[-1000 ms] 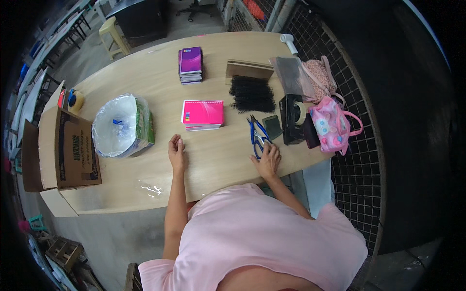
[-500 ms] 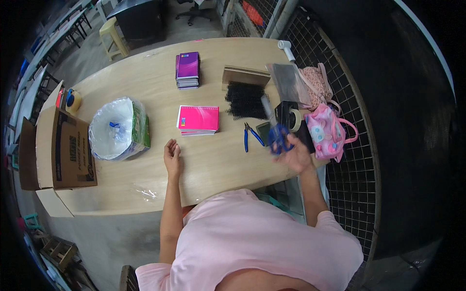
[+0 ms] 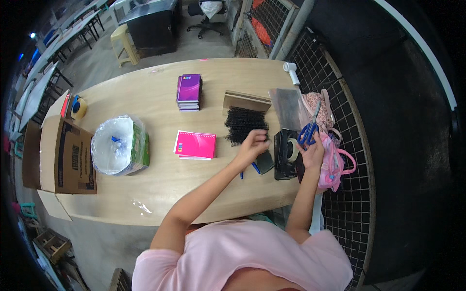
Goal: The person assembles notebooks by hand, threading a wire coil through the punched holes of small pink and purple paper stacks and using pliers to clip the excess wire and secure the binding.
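My right hand [image 3: 313, 154] holds blue-handled scissors [image 3: 307, 134], blades pointing away from me, above the right end of the table. My left hand [image 3: 250, 147] is at the near right edge of a row of black spiral binding coils [image 3: 239, 121]. Its fingers are curled, and what is between them, if anything, is hidden. Beneath that wrist lie blue-handled pliers [image 3: 255, 168], mostly covered, beside a dark flat pad [image 3: 265, 163]. A black tape dispenser [image 3: 283, 162] stands between my hands. Pink-covered notebooks [image 3: 198, 144] are stacked mid-table, with purple notebooks [image 3: 189, 88] farther back.
Wooden boards [image 3: 246, 101] stand behind the coils, next to clear plastic sheets [image 3: 285, 107]. A pink bag [image 3: 331, 170] and a patterned pouch [image 3: 315, 105] line the right edge by a wire mesh [image 3: 342, 203]. At left are a plastic-lined bin [image 3: 142, 151] and an open carton [image 3: 75, 157].
My left hand has moved right and away from me, from beside the pink notebooks to the coils. My right hand has lifted the scissors farther right, and they now point away.
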`<state>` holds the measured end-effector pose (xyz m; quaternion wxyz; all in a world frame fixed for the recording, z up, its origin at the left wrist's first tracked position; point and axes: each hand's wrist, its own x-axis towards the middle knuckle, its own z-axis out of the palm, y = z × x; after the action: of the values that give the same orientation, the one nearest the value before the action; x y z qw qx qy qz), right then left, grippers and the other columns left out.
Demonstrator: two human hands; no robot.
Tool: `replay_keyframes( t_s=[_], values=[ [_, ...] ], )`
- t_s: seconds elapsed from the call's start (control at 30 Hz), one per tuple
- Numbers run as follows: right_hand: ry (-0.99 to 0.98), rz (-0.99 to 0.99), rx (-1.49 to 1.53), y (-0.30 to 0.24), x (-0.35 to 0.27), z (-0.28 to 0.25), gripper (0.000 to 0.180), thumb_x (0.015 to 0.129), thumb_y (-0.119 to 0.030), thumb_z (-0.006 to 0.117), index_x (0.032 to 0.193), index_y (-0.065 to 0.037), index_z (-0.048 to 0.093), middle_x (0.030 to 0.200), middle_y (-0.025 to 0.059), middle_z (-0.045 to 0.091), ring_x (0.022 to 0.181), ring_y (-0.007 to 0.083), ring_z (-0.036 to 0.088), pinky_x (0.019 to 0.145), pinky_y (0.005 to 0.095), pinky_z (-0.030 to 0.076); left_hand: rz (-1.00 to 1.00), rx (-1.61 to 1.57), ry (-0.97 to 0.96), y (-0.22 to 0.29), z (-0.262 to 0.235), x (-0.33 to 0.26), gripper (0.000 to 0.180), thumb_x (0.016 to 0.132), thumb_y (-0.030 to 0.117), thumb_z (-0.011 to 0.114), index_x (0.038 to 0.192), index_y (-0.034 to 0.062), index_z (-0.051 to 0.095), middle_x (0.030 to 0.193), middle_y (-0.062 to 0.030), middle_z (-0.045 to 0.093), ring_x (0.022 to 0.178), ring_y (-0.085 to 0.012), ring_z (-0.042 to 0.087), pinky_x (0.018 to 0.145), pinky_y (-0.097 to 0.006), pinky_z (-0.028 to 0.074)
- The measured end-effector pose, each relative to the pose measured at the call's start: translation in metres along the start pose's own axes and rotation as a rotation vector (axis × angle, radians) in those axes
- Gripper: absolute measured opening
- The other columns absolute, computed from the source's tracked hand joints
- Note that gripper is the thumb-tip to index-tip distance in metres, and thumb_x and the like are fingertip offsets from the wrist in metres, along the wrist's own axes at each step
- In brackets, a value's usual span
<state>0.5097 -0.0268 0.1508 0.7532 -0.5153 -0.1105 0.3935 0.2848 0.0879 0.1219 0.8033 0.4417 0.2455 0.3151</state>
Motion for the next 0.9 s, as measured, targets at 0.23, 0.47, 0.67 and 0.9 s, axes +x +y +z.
replay_keyframes(
  t_s=[0.23, 0.47, 0.67, 0.9],
  values=[
    [0.058, -0.195, -0.257, -0.035, -0.069, -0.048, 0.047, 0.094, -0.035, 0.062, 0.136, -0.017, 0.053, 0.106, 0.0008, 0.065, 0.089, 0.0102, 0.062, 0.065, 0.0243, 0.044, -0.446, 0.200, 0.005, -0.075, 0.076, 0.196, 0.057, 0.090, 0.036, 0.064, 0.136, 0.0056, 0.053, 0.124, -0.0147, 0.060, 0.120, -0.0250, 0.051, 0.105, -0.038, 0.036],
    [0.031, -0.146, -0.708, -0.059, -0.097, -0.080, 0.058, 0.091, -0.022, 0.066, 0.144, -0.005, 0.049, 0.085, -0.0030, 0.056, 0.061, 0.0027, 0.042, 0.051, 0.0169, 0.033, -0.564, 0.267, -0.183, -0.063, 0.119, 0.242, 0.091, 0.080, 0.058, 0.064, 0.154, 0.0165, 0.031, 0.160, -0.0138, 0.027, 0.137, -0.0364, 0.037, 0.107, -0.056, 0.028],
    [-0.229, -0.176, -1.191, -0.059, -0.044, -0.028, 0.060, 0.087, -0.026, 0.071, 0.137, 0.001, 0.054, 0.100, 0.0137, 0.071, 0.087, 0.0162, 0.065, 0.078, 0.0304, 0.050, -0.409, -0.104, -0.174, 0.019, 0.161, 0.278, 0.079, 0.094, 0.065, 0.044, 0.154, 0.0164, 0.028, 0.160, -0.0158, 0.026, 0.136, -0.0440, 0.040, 0.109, -0.064, 0.025],
    [-0.105, -0.255, -1.686, -0.001, 0.126, -0.008, 0.062, 0.080, -0.042, 0.074, 0.128, -0.005, 0.061, 0.117, 0.0266, 0.065, 0.115, 0.0422, 0.059, 0.098, 0.0466, 0.046, -0.364, -0.150, -0.179, 0.041, 0.169, 0.286, 0.069, 0.096, 0.066, 0.040, 0.146, 0.0179, 0.040, 0.151, -0.0114, 0.040, 0.128, -0.0403, 0.047, 0.107, -0.061, 0.031]
  ],
)
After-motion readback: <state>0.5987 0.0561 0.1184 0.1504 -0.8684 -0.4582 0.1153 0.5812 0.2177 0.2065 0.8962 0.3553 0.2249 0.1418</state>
